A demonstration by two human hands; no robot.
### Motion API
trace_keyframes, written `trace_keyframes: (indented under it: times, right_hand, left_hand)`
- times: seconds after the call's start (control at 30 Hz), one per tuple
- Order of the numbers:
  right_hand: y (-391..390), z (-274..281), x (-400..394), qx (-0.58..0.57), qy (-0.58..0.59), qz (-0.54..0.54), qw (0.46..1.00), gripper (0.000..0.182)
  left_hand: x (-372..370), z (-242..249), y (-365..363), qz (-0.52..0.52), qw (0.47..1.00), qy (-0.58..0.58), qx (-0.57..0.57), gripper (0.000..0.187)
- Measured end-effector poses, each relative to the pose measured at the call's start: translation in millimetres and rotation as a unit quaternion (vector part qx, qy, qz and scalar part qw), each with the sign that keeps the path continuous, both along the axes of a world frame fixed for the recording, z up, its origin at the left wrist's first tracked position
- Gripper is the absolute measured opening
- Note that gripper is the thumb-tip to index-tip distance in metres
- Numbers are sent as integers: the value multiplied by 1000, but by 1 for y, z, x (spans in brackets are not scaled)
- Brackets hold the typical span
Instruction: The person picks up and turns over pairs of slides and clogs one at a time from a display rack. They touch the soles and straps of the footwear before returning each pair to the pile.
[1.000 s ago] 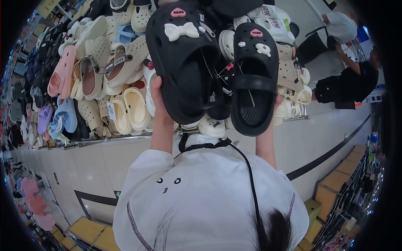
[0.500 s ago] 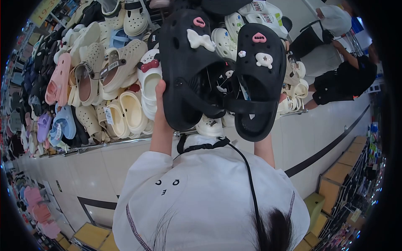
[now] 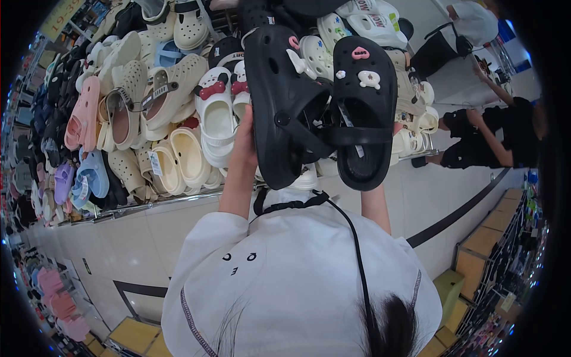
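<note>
A pair of black clogs with charms hangs in front of me, toes up and openings toward me. My left hand (image 3: pixel 245 143) is closed on the outer side of the left black clog (image 3: pixel 276 89), which is turned so its side and strap rivet show. The right black clog (image 3: pixel 380 101) faces me more squarely, with a pink heart and a white bear charm on its top. My right forearm (image 3: pixel 375 211) rises behind this clog, whose body hides the gripping right hand. The straps of the two clogs overlap in the middle.
Behind the pair, a rack holds many clogs, among them white clogs with red bows (image 3: pixel 217 116), cream clogs (image 3: pixel 190 160) and a pink clog (image 3: pixel 83 113). A metal rail (image 3: pixel 148 205) edges it. Two people stand at the right, one in black clothing (image 3: pixel 511 134).
The left clog has moved right and turned to show more of its side, coming closer to the right clog. The right clog has shifted slightly up and left. The person in black has changed posture.
</note>
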State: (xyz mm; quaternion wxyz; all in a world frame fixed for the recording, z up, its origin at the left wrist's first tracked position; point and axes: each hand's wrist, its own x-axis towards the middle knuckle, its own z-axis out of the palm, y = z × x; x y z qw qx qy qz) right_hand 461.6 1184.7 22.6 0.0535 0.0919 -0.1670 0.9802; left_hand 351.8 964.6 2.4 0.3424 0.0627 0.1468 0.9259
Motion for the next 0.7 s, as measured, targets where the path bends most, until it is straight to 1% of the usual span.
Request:
trace_keyframes:
  times: [0.03,0.07,0.13,0.17,0.23,0.27,0.3,0.37,0.4,0.43,0.47,0.5,0.57,0.67,0.7]
  right_hand:
    - [1,-1,0,0,-1,1,1000,62]
    - [2,-2,-2,0,-3,1,1000,62]
    - [4,-6,-4,3,-14,-4,1000,62]
    - [5,-8,-5,7,-23,-6,1000,61]
    - [9,-12,-9,12,-44,-12,999,61]
    - [10,-15,-10,18,-61,-17,998,61]
    - [13,-17,-11,20,-81,-23,996,61]
    - [20,-25,-8,34,-143,-48,988,61]
    - [24,-29,-6,40,-172,-59,983,61]
    - [30,-36,-4,52,-229,-77,969,60]
    - [34,-41,-2,75,-231,-63,968,59]
    - [39,-47,0,74,-230,-67,968,59]
    - [43,-54,1,108,-263,-61,957,58]
    - [40,-50,8,101,-260,-87,956,56]
    - [39,-50,9,104,-260,-100,955,56]
  left_hand:
    - [2,1,1,34,996,-22,-82,59]
    - [1,0,3,34,996,-22,-82,59]
    - [-4,-3,7,57,992,58,-99,67]
    - [-3,3,9,55,992,59,-100,67]
    - [-1,27,17,81,966,153,-194,77]
    - [0,31,22,99,971,131,-171,84]
    - [1,35,26,98,971,133,-171,84]
    - [4,42,32,128,925,207,-293,90]
    - [6,48,36,126,910,217,-331,95]
    - [7,48,40,122,910,219,-331,95]
    - [8,47,44,138,881,251,-377,97]
    - [10,47,49,155,848,282,-422,98]
    - [12,46,55,155,847,293,-415,98]
    - [12,40,63,164,837,301,-426,96]
    - [13,37,65,179,815,329,-442,97]
